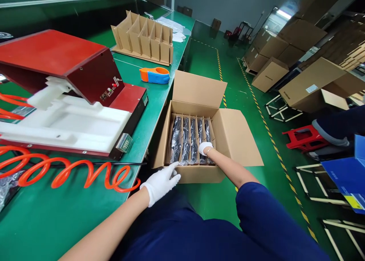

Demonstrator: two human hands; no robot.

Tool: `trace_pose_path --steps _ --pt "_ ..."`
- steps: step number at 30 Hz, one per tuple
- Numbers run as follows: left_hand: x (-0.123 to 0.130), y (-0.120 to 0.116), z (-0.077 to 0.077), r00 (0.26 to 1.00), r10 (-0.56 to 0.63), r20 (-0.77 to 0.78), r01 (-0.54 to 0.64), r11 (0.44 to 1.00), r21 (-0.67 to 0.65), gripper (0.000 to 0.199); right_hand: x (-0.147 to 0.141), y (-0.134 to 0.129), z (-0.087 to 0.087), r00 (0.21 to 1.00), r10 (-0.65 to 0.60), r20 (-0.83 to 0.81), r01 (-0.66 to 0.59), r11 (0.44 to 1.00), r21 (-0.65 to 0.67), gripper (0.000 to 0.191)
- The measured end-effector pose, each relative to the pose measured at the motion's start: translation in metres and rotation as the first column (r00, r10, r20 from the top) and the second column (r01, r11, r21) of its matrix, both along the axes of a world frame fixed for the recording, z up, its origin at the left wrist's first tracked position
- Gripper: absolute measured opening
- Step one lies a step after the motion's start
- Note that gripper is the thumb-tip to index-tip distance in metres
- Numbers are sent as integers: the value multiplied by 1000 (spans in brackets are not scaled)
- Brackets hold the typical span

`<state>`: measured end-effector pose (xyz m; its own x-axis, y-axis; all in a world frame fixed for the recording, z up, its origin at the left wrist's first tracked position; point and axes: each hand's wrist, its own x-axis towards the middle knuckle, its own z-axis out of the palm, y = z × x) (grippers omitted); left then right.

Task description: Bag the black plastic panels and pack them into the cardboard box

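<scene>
An open cardboard box (199,174) stands beside the green bench, its flaps spread. Inside, cardboard dividers separate several dark items in clear plastic (186,139), standing in a row. My left hand (162,183), in a white glove, is at the box's near left corner with its fingers apart, holding nothing visible. My right hand (204,147), also gloved in white, reaches into the right part of the box over the wrapped items; its fingers are hidden down among them.
On the bench (71,211) are a red machine with a white fixture (85,120), coiled orange hose (65,173), a tape dispenser (154,75) and a cardboard divider grid (145,40). At right, a seated person's leg (330,133), a red stool (305,136) and a blue box (346,173).
</scene>
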<state>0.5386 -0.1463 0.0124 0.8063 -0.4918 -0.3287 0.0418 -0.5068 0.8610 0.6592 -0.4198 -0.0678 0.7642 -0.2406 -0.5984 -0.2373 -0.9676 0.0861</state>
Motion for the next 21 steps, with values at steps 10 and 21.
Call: trace_pose_path --steps 10,21 --pt "5 0 13 985 -171 -2 166 953 255 70 11 32 -13 986 -113 123 105 992 72 45" --pt "5 -2 9 996 -89 30 82 980 181 71 -18 -23 93 822 -255 510 71 933 352 55"
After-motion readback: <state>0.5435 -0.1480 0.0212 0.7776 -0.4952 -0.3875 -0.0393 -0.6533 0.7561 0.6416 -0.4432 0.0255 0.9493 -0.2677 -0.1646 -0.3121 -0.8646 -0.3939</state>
